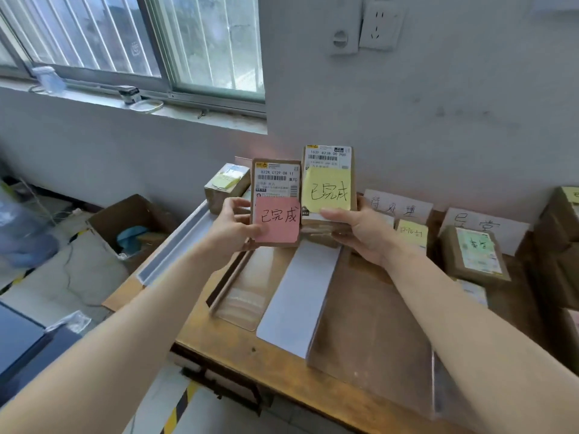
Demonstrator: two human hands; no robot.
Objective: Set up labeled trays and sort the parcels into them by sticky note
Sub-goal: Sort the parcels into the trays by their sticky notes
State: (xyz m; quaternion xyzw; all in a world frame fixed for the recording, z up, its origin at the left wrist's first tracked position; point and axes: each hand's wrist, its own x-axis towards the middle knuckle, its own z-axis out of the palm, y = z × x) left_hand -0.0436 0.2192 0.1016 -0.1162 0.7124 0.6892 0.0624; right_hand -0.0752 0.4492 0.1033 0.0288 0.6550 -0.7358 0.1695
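Head camera looks down at two hands held up over the wooden table (282, 368). The left hand (233, 220) grips the pink-note parcel (275, 180). Its thumb presses the front by the pink sticky note (277, 222), and its fingers curl round the left edge. The right hand (360, 236) grips the yellow-note parcel (329, 156). Its thumb lies flat along the bottom of the yellow sticky note (329, 191), and its fingers curl under.

That makes two parcels, one in each hand. They stand up side by side in the middle of the view, and each has one note.

At 6 o'clock from the hands, two clear trays lie on the table, the left tray (232, 292) and the right tray (376, 333). One white card (297, 299) lies between them. At 11 o'clock sits one small parcel (225, 186). At 3 o'clock stand two white signs, the first sign (398, 205) and the second sign (482, 228). One green-note parcel (474, 252) lies by them.
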